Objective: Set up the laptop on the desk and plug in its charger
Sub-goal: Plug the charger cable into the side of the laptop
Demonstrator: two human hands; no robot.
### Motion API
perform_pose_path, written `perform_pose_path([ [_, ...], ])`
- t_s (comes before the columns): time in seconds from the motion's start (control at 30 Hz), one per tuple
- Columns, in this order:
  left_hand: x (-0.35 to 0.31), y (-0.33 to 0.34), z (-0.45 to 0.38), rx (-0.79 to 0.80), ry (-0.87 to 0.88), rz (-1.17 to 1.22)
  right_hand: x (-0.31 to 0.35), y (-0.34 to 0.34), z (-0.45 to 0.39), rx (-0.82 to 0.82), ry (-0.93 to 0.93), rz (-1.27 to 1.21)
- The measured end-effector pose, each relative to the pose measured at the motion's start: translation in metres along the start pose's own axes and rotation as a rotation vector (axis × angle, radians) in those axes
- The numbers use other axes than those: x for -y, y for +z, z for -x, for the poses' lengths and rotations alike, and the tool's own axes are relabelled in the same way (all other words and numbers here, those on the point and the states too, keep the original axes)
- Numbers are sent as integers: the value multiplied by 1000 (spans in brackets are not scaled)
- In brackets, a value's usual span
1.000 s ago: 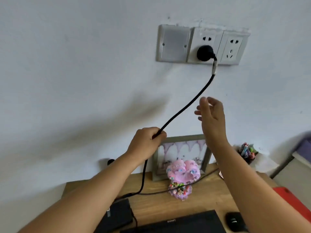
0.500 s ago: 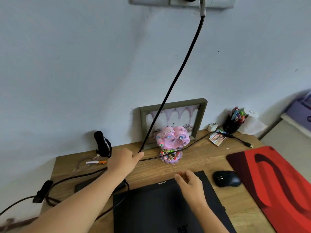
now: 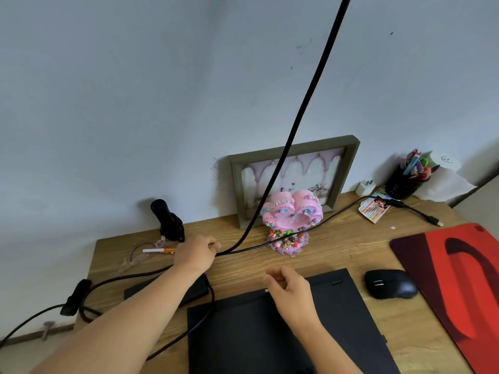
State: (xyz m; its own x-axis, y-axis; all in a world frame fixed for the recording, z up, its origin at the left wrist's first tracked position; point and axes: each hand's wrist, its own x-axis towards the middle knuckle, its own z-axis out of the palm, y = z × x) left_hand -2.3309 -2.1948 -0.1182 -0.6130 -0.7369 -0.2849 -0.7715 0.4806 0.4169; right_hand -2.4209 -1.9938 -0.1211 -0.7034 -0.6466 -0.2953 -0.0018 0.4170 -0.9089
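Note:
A black laptop lies closed on the wooden desk, near the front edge. A thick black charger cable runs down from above the frame to the desk. My left hand grips that cable where it meets the desk top. The black charger brick lies under my left forearm, left of the laptop. My right hand hovers over the laptop's rear edge with fingers loosely curled and nothing in them. The wall socket is out of view.
A framed picture leans on the wall behind a pink ornament. A black mouse and a red mouse pad lie to the right. A pen cup, a black torch and a thin cable also sit there.
The view has tilted down from the wall socket to the desk. My left hand slid down the cable to the desk top. My right hand dropped to the laptop's rear edge.

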Motion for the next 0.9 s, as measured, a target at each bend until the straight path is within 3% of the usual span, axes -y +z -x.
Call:
perform_pose_path([
  [0.2,1,8,4,311,29,118,5,10,3,8,-27,7],
  [0.27,2,4,11,257,100,65,9,13,9,8,-49,19],
  [0.37,2,-7,27,50,224,-48,18,21,20,19,-111,25],
  [0.53,11,-33,58,-162,437,44,41,38,42,-24,-268,-24],
  [0.67,25,-52,85,-169,481,150,55,49,57,50,-314,-44],
  [0.77,42,-67,104,-125,472,220,62,60,61,193,-221,97],
  [0.9,80,-91,130,-28,477,214,67,76,64,201,-113,244],
])
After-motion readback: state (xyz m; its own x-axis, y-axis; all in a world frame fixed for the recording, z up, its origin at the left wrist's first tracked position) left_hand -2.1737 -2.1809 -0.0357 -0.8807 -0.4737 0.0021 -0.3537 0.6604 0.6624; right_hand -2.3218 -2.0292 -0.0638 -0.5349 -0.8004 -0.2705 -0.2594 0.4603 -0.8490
